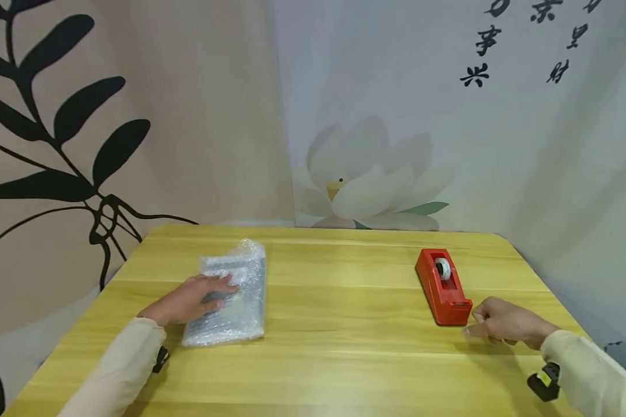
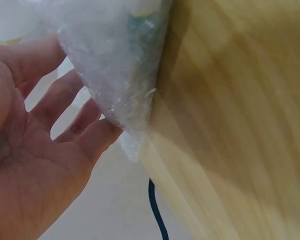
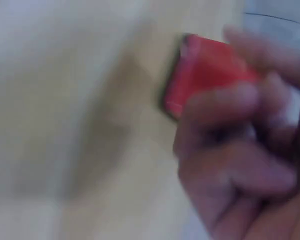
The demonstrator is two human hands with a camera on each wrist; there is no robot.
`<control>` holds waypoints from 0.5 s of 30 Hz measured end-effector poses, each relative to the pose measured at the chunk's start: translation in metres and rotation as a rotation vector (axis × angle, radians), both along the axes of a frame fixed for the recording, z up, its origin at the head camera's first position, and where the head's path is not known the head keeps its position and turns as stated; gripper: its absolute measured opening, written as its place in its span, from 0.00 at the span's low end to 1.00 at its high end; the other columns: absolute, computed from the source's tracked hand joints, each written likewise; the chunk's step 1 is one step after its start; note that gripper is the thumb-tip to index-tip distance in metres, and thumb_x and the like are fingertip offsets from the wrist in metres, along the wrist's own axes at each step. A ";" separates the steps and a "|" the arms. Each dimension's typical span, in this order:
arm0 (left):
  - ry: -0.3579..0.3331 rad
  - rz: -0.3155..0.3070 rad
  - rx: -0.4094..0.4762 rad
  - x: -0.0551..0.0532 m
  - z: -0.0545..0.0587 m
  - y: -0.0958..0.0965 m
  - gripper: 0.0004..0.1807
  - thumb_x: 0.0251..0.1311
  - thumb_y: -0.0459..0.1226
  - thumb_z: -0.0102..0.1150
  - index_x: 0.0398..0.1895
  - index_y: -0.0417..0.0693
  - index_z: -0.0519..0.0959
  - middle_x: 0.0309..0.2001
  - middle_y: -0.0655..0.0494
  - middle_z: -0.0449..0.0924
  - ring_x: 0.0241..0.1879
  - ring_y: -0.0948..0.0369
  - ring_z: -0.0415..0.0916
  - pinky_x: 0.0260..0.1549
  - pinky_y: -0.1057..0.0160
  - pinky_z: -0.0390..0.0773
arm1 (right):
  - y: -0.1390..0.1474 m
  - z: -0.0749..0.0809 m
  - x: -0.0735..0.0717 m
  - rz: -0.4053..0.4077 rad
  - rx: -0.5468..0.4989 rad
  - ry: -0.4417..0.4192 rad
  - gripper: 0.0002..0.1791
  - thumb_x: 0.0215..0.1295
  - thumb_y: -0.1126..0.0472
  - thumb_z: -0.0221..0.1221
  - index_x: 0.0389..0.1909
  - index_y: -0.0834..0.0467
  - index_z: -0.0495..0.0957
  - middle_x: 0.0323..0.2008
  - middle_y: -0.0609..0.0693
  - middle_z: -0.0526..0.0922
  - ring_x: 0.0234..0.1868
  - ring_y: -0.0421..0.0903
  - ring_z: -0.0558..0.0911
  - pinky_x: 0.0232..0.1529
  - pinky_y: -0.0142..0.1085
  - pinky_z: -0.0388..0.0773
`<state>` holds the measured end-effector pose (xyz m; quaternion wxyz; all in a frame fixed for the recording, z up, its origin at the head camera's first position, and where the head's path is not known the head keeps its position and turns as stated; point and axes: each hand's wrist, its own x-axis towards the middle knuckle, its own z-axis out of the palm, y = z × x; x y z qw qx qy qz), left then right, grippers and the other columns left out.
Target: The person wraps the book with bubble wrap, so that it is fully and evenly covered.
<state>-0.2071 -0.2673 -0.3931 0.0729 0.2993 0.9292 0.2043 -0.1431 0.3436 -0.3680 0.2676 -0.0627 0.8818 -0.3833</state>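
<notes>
A flat package wrapped in bubble wrap (image 1: 242, 310) lies on the left part of the table. Across its left side rests my left hand (image 1: 195, 298), fingers extended and touching the wrap. In the left wrist view, the fingers (image 2: 65, 97) reach against the edge of the crinkled plastic. A red tape dispenser (image 1: 443, 295) with a white roll of tape (image 1: 442, 269) stands on the right. Just beside its front end is my right hand (image 1: 508, 320), with curled fingers. The right wrist view is blurred; nothing between those fingers (image 3: 225, 165) can be made out.
The yellow wood-grain table (image 1: 344, 347) has its far edge against a printed curtain (image 1: 214, 116) with leaves, a lotus and black characters. Small black devices are strapped at both wrists, one a wrist camera (image 1: 545, 382) on the right.
</notes>
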 end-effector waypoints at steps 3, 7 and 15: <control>0.006 0.002 0.005 -0.001 0.003 0.004 0.24 0.66 0.33 0.60 0.66 0.45 0.76 0.73 0.36 0.63 0.72 0.33 0.60 0.68 0.27 0.56 | 0.003 0.021 0.004 0.076 -0.059 0.006 0.24 0.73 0.56 0.58 0.25 0.70 0.65 0.16 0.44 0.69 0.15 0.39 0.58 0.14 0.32 0.54; -0.005 0.018 0.002 0.000 0.005 0.003 0.24 0.66 0.32 0.59 0.66 0.45 0.76 0.73 0.35 0.63 0.72 0.34 0.60 0.68 0.27 0.55 | -0.002 0.032 0.008 0.192 -0.146 0.056 0.15 0.77 0.58 0.52 0.38 0.68 0.74 0.21 0.55 0.71 0.20 0.44 0.69 0.15 0.38 0.63; -0.051 0.022 0.016 0.000 0.002 0.002 0.23 0.67 0.33 0.59 0.66 0.48 0.77 0.74 0.37 0.63 0.72 0.35 0.60 0.69 0.29 0.57 | -0.040 0.032 0.007 0.331 -0.052 0.342 0.09 0.75 0.59 0.55 0.32 0.56 0.74 0.23 0.47 0.71 0.23 0.34 0.71 0.24 0.32 0.71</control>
